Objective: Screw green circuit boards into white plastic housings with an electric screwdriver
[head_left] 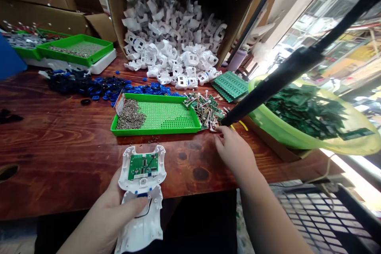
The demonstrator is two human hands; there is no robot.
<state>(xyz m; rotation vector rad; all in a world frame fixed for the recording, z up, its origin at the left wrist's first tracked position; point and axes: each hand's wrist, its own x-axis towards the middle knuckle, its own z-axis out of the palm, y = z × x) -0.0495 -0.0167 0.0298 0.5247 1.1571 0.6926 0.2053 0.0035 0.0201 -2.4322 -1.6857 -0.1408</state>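
While the right hand [233, 147] stretches out over the desk [74, 147], all eyes go to the left hand [114, 208], fingers wrapped round an opened white plastic housing [127, 184] at the near edge, thumb pressed down on the inside. And what a piece this is: two glossy, curved shell halves, meeting end to end, insides facing up! The upper half has notched shoulders, round screw posts at its corners, and a rectangular green circuit board [144, 162] seated in the middle, dark chips at its centre, a row of white connectors along its lower edge. Down in the lower half, small blue parts sit by the join, and a thin black wire [146, 213] curls beside the thumb.

Over to the right hand: its bent fingers are at the edge of a jumbled pile of small green boards with white connectors [206, 111], just beside the tip of a thick black shaft [274, 75]. Whether they grip anything, I can't tell.

Between the hands, further back, lies a bright green perforated plastic tray [154, 131], small metal screws [129, 116] heaped at its left end.
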